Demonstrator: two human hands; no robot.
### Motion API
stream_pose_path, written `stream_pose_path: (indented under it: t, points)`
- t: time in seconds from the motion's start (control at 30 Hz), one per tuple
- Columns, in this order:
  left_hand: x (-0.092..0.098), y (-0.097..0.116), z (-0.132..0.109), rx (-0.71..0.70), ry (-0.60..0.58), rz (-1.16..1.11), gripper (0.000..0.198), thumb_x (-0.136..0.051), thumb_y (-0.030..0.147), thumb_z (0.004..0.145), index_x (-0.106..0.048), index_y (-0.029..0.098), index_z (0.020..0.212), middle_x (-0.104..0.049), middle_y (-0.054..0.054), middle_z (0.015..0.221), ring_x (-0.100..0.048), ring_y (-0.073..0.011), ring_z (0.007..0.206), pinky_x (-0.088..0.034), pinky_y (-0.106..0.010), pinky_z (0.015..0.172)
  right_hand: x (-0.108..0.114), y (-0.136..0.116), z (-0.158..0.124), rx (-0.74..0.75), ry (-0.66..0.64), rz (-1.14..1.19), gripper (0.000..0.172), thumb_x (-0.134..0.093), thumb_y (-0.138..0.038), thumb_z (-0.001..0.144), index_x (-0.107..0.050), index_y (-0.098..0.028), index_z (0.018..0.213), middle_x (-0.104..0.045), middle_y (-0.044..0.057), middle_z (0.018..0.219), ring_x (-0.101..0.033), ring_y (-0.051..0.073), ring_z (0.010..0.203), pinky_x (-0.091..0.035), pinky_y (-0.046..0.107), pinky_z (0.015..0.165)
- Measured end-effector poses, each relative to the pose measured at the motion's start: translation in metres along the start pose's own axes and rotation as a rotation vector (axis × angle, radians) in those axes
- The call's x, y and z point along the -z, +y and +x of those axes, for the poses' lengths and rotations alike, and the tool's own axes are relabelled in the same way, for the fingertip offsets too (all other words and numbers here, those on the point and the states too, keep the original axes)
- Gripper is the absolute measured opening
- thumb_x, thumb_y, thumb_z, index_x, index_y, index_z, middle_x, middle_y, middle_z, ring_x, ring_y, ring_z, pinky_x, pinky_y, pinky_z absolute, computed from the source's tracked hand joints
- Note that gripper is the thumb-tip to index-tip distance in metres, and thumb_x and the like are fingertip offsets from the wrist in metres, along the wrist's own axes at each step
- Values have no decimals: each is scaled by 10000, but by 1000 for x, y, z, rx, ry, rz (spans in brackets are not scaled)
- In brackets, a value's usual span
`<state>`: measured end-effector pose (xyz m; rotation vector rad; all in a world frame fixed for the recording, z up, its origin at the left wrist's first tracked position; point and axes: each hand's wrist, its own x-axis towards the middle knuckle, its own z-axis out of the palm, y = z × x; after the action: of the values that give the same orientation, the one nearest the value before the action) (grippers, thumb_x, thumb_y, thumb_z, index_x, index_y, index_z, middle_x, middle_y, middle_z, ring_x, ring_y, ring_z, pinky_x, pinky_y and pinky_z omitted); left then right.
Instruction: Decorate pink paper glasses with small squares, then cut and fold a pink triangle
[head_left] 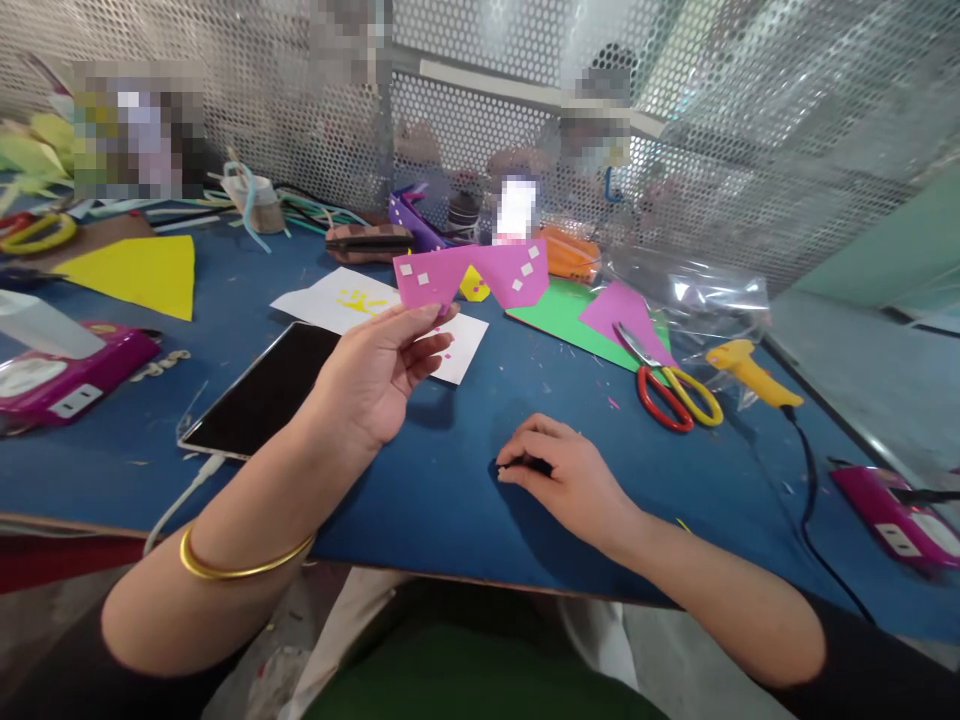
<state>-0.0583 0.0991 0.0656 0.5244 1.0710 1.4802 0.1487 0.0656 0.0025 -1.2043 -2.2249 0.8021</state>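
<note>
Amid scissors, tablet and white paper, the left hand pinches a pink cutout well apart from the curled right hand, whose grip is unclear.

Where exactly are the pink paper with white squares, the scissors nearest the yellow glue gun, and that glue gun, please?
Pink paper (pixel 501 270): head view, on its right half.
Scissors (pixel 658 367): head view, near the blades' joint.
Yellow glue gun (pixel 759 378): head view, middle of its body.

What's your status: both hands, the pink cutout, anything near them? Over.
Left hand raised, holding pink cutout with white squares. Right hand low by blue tabletop, fingers curled, contents unclear. Scissors farther right, blades over pink sheet.
</note>
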Motion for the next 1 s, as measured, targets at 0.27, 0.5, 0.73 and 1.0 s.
stream_pose_path:
  t: [0.27,0.5,0.73,1.0]
  points:
    - [0,-2,1,-3,-19,36,83,-725,139,726,-749,147,806,-743,-38,944,-611,-52,613,-467,-112,505,1,0,2,17,-55,-64,121,-675,-122,826,-625,-207,754,-607,-17,849,-563,137,791,-402,342,794]
    - [4,-7,7,-18,-60,57,133,-761,164,678,-759,157,811,-756,-47,942,-633,-70,635,-475,-134,533,2,0,-1,-13,-15,72,103,-603,-150,873,-572,-218,803,-629,-38,794,-588,128,765,-423,306,753]
    - [3,-14,6,-94,-85,197,197,-814,264,627,-765,166,791,-756,-54,899,-628,-99,632,-468,-175,538,13,-1,-3,28,101,189,78,-598,-180,876,-602,-249,910,-659,-41,803,-632,113,731,-480,241,686]
    - [-14,-29,6,-213,-167,474,156,-758,322,679,-766,184,753,-722,-37,702,-605,-126,596,-437,-231,549,65,-20,10,363,397,-157,135,-503,-157,934,-612,-227,897,-681,7,860,-620,153,816,-465,322,781]
